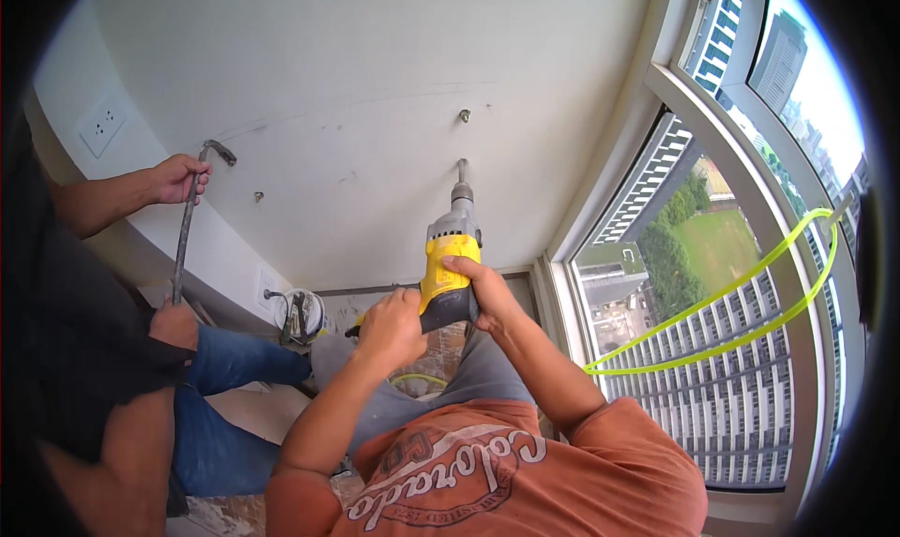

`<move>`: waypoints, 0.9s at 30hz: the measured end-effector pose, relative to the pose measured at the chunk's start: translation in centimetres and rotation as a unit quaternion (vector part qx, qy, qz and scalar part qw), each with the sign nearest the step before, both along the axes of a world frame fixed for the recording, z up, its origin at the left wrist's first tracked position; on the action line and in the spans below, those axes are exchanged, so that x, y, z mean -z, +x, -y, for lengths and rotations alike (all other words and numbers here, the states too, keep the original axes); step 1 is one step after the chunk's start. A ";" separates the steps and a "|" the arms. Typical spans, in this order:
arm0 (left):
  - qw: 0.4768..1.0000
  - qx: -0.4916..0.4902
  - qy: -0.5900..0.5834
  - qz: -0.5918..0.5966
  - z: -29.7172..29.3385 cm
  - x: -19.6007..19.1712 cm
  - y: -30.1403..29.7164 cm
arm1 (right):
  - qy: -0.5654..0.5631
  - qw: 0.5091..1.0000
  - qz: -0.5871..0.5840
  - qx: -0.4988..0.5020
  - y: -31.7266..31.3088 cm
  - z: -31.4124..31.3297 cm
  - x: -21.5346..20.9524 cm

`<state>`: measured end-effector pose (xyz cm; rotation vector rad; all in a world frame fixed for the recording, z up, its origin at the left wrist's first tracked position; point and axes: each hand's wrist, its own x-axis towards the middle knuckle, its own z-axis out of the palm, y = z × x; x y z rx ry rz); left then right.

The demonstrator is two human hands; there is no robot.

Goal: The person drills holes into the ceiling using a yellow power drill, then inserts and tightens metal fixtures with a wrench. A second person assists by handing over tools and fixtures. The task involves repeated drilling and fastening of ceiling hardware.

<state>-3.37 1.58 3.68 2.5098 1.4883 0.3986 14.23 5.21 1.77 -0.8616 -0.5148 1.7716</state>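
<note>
A yellow, grey and black power drill (452, 267) points away from me at the white wall, and the tip of its bit (461, 170) meets the wall surface. My right hand (480, 293) is wrapped round the drill's yellow body from the right, thumb across the top. On the other side my left hand (394, 329) is closed round the end of the black handle (448, 310); its fingers hide part of it. Above the bit a small metal anchor bolt (464, 116) sticks out of the wall.
At left a co-worker's hands hold a dark pry bar (187, 223), its hooked end by the wall. Another anchor (259, 197) sits lower left. A white bucket (305, 314) stands below. A yellow-green hose loop (712, 348) hangs before the right window (722, 246). An outlet (102, 126) is far left.
</note>
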 end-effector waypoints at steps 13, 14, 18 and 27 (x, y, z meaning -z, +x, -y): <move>1.000 -0.012 0.004 0.000 2.0 9.6 5.6 | 0.036 0.997 0.011 -0.064 5.9 1.9 6.2; 1.000 -0.016 0.019 0.008 1.7 10.6 4.6 | 0.037 0.997 0.021 -0.062 5.0 1.8 6.8; 0.998 -0.006 0.042 0.052 1.5 8.5 1.0 | 0.032 0.998 0.055 -0.003 1.0 2.4 4.2; 0.997 -0.021 0.014 0.072 0.9 7.2 2.1 | 0.028 0.996 0.083 -0.029 1.9 1.4 2.6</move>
